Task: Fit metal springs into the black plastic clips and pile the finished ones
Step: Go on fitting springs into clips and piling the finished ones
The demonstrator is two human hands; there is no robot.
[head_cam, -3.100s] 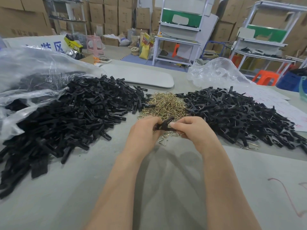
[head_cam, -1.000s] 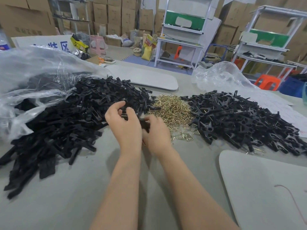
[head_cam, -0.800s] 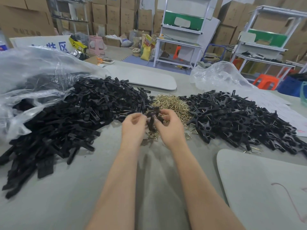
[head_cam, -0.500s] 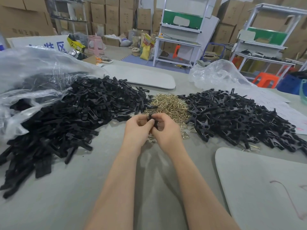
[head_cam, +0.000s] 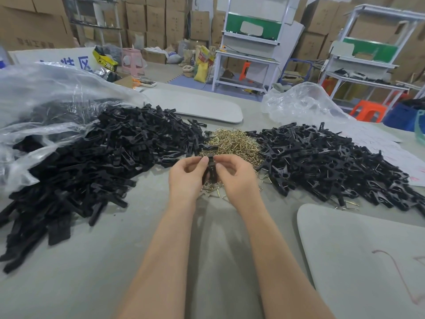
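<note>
Clip (head_cam: pixel 211 171): black, long axis near upright, over the table.
Left hand (head_cam: pixel 187 178): pinches its top.
Right hand (head_cam: pixel 236 178): pinches its other side.

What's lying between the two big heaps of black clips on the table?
In the head view, a pile of brass-coloured springs lies between the left heap and the right heap, touching both.
</note>
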